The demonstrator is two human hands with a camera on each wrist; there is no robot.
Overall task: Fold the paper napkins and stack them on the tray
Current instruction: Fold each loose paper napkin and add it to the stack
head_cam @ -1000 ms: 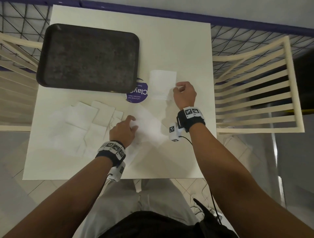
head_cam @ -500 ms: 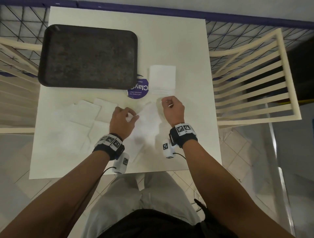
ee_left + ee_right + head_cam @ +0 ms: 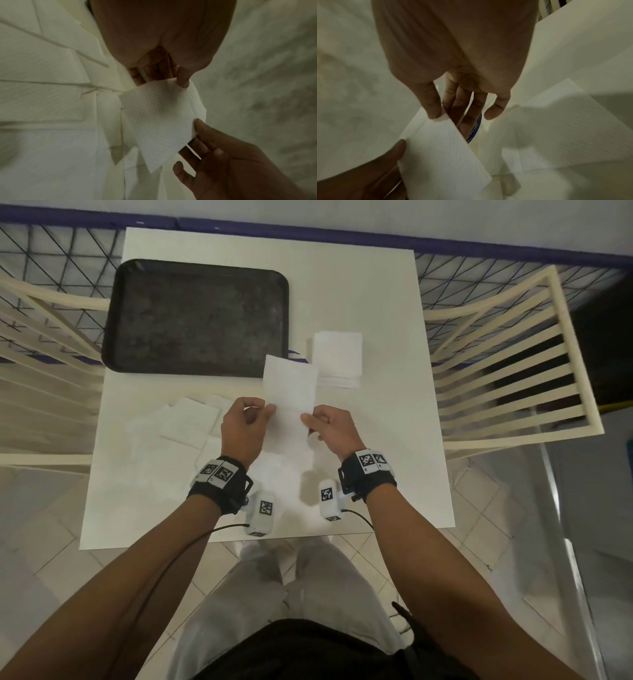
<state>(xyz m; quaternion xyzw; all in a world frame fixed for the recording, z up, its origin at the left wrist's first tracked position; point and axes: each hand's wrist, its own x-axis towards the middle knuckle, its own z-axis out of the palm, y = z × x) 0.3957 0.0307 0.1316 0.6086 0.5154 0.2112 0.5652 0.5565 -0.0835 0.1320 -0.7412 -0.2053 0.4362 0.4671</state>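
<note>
A white paper napkin (image 3: 290, 386) is lifted above the white table (image 3: 383, 440), held between both hands. My left hand (image 3: 244, 424) pinches its left edge between thumb and fingers; my right hand (image 3: 330, 428) pinches its right edge. The left wrist view shows the napkin (image 3: 159, 117) with both thumbs on it, and the right wrist view shows the same napkin (image 3: 440, 150). A small stack of folded napkins (image 3: 337, 357) lies right of the dark tray (image 3: 195, 316). Several loose unfolded napkins (image 3: 185, 422) lie spread at the left of the table.
White slatted chairs stand at the right (image 3: 507, 364) and at the left (image 3: 41, 344) of the table. A wire mesh fence (image 3: 58, 251) runs behind. The raised napkin hides most of a purple round sticker.
My right hand left the folded stack and came back toward me. Both hands took hold of one napkin from the table and raised it, so it now covers the purple sticker.
</note>
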